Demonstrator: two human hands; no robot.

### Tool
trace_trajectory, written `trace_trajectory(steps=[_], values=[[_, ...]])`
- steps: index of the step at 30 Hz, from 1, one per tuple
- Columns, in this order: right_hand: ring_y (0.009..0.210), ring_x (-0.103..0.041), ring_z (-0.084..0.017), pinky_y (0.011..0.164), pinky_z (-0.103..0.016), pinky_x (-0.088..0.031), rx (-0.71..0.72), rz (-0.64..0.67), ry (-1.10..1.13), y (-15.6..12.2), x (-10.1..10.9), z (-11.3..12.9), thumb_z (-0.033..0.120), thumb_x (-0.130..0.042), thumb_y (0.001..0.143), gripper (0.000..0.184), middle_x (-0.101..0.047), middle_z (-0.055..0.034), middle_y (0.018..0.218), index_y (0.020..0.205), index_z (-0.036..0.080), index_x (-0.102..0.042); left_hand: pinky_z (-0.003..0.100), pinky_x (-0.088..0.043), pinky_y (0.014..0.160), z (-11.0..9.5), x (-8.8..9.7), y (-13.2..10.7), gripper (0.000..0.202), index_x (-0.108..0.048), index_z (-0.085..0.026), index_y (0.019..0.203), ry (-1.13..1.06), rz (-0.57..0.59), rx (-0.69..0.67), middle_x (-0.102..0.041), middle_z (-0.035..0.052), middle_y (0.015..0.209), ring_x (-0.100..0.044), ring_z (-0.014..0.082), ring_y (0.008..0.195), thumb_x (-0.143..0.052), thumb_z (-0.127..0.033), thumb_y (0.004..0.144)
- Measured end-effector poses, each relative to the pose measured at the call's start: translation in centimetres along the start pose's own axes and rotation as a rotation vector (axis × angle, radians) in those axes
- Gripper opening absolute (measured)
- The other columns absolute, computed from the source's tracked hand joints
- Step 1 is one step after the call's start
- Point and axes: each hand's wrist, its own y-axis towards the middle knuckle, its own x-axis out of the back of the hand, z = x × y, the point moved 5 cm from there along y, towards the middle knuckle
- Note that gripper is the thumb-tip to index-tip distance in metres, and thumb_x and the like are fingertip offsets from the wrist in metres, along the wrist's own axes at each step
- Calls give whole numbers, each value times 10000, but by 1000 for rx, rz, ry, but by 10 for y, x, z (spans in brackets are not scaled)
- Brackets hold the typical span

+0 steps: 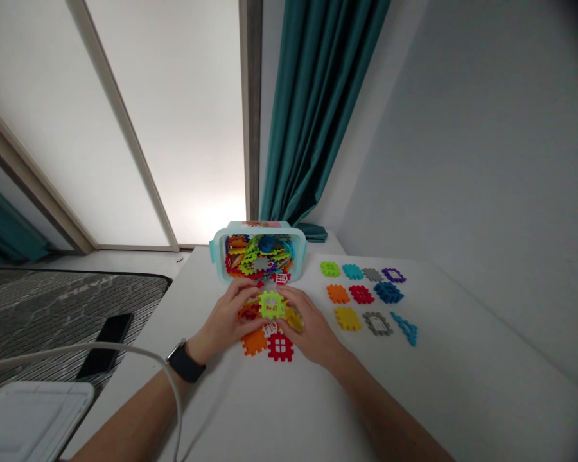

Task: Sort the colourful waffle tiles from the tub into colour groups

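Observation:
A lime-green plastic building tile [271, 305] with a window cut-out is held up between both hands. My left hand [228, 314], a dark watch on its wrist, is closed on the tile's left edge. The fingers of my right hand [313, 326] close on its right side. Beneath lie an orange tile [255, 343], a red window tile [280, 347], a small white window piece [270, 329] and a yellow piece [295, 319], partly covered by the hands.
Just beyond my hands, a light-blue tub [297, 256] lies open towards me, full of mixed tiles. On the right, rows of tiles rest on the white table [318, 410], among them a stacked blue block [388, 292]. A white cable [125, 347] crosses my left forearm.

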Motion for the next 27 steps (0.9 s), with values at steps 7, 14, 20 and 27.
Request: trace_trajectory(steps=[7,14,20,27], values=[[1260,-544,-235,1066,-416,-456,-5,-49,41,1,2,1,170,-626,865,510,-584,-95,1344,1345,275,-487,393,-530,950,-2,-4,0,435,-553,-209,1250,-22,37,-26,-607,125,1207,-609,246,1115,-724,-281,857],[924,-633,-201,829,-333,-491,-148,-50,133,-1,-2,-5,262,-564,927,137,-680,-55,995,1045,224,-623,330,-506,791,-4,-6,-1,121,-663,-187,994,-106,62,58,-692,86,943,-630,196,876,-568,-243,943],[663,-591,-154,641,-280,-480,-435,-94,520,-4,-19,-24,394,-598,905,180,-643,7,747,890,215,-608,241,-402,592,8,-29,-4,283,-612,-157,815,-621,79,568,-589,-4,696,-511,124,625,-639,-429,888],[629,-622,-147,601,-277,-529,-583,-183,747,-1,-23,-26,518,-716,789,365,-710,-23,796,957,201,-653,235,-388,614,8,-37,-6,406,-647,-143,903,-911,100,763,-628,-5,674,-540,120,624,-724,-530,809]])
